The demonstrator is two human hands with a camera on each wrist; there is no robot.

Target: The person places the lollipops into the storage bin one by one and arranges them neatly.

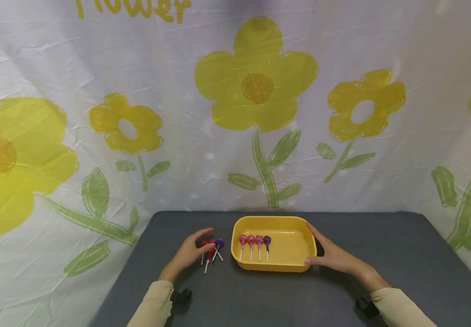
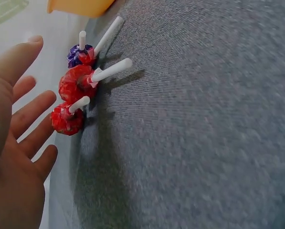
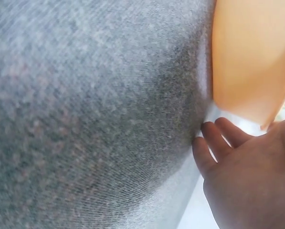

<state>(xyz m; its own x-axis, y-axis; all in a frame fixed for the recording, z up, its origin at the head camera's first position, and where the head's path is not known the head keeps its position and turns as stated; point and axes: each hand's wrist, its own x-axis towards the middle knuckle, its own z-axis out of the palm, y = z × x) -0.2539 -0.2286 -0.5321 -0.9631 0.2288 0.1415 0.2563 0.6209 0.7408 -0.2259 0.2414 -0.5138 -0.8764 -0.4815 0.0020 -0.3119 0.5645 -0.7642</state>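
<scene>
Lollipops (image 1: pixel 210 250) lie in a loose cluster on the left part of the dark grey table (image 1: pixel 219 299), and more of them lie inside a yellow tray (image 1: pixel 288 245) near the middle. At the left, a pale sleeve (image 1: pixel 153 302) leads to a dark device (image 1: pixel 181 297) at the wrist and then to the left hand (image 1: pixel 187 252). Its fingers are spread, with a wide gap between them and the thumb, and pinch nothing; it hovers at the cluster, and whether a fingertip touches a candy cannot be told. The cluster has red heads on the left and a purple head on the right, with white sticks pointing mostly toward the person. Next comes the tray, where a row of four lollipops stretches from the left end: three pinkish, then a dark purple one, sticks toward the near wall. At the tray's right end, the right hand (image 1: pixel 335 256) is spread wide, forefinger by the far corner and thumb at the near corner; how firmly they press cannot be told.
</scene>
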